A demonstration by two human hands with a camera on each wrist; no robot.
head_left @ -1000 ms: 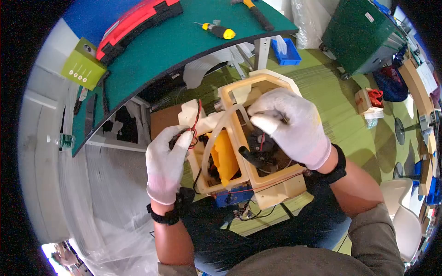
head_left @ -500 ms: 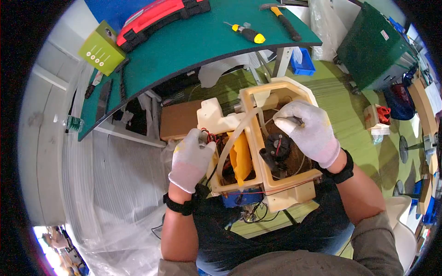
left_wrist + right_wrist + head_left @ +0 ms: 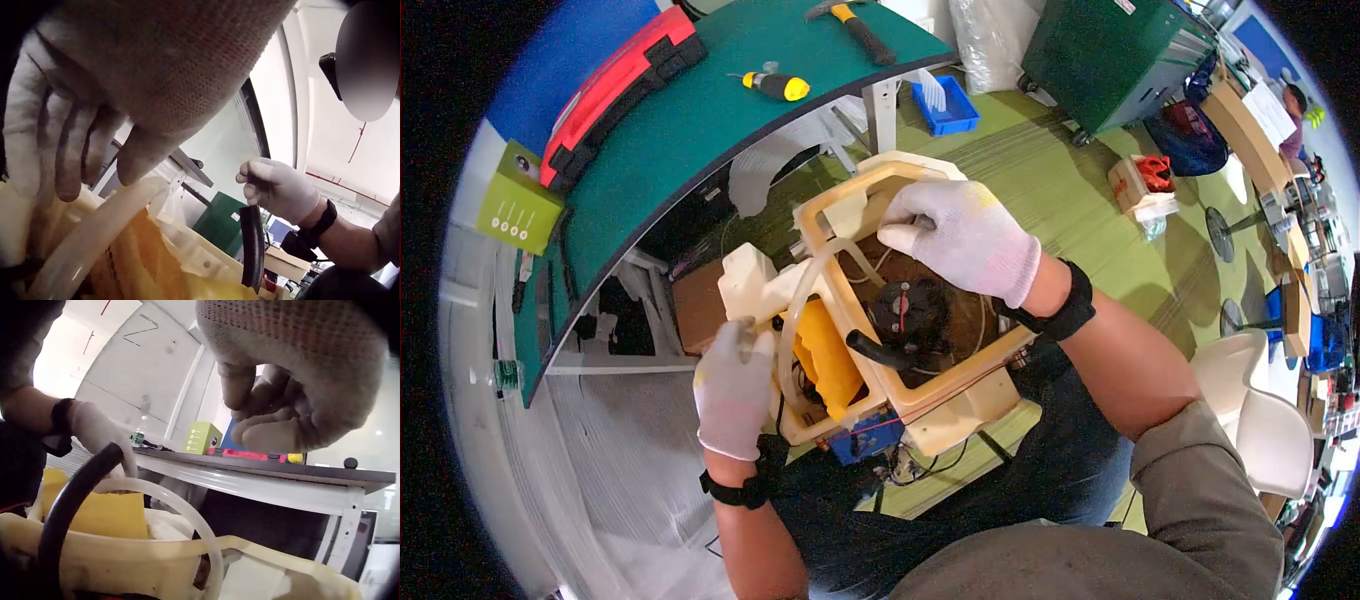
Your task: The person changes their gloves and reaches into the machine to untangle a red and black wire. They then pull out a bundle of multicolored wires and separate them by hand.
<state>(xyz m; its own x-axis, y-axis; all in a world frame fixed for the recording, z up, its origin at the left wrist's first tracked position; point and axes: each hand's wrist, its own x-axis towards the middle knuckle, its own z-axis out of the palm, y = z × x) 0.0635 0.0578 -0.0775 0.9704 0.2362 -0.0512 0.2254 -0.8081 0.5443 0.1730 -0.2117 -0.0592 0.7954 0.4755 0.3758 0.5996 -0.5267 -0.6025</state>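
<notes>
A cream plastic housing (image 3: 970, 415) with two open compartments sits before the person's lap. My gloved left hand (image 3: 733, 390) is at the left compartment's outer edge; in the left wrist view its fingers reach down, fairly straight, beside a translucent tube (image 3: 94, 234). That tube arches from the left compartment, beside a yellow sheet (image 3: 828, 350), into the right one. Above the right compartment hovers my gloved right hand (image 3: 970, 240), fingers loosely curled with nothing visible between them. Below it are a round black part (image 3: 900, 305) and a short black hose (image 3: 870, 348).
A green-topped table (image 3: 690, 130) stands ahead, bearing a red toolbox (image 3: 615, 95), a screwdriver (image 3: 775, 86), a hammer (image 3: 855, 32) and a green box (image 3: 520, 200). On the floor are a blue tray (image 3: 945, 108) and a green cabinet (image 3: 1100, 65). White chairs (image 3: 1270, 430) stand at right.
The red and black wires at my left fingertips earlier no longer show there, and that hand has come down at the housing's edge. My right hand still hovers above the right compartment.
</notes>
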